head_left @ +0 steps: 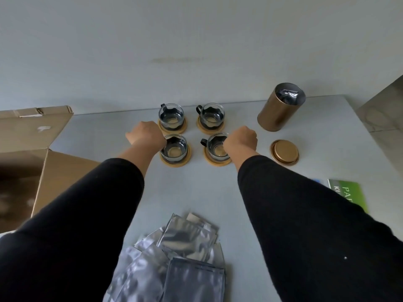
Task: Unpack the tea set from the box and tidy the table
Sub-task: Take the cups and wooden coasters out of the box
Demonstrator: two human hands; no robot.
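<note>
Four glass cups in black holders stand on round wooden coasters in a two-by-two square on the pale table (207,192). The far-left cup (171,116) and the far-right cup (212,116) stand free. My left hand (146,136) is curled against the left side of the near-left cup (175,149), covering its handle. My right hand (241,139) is curled over the right rim of the near-right cup (216,150), whose black handle points left. The fingers of both hands are hidden behind the backs of the hands.
An open cardboard box (32,149) fills the left side. A gold tin (280,110) with a foil bag inside stands at the back right, its lid (284,152) lying in front of it. Several silver foil packets (185,253) lie near me. A green leaflet (349,192) lies at the right.
</note>
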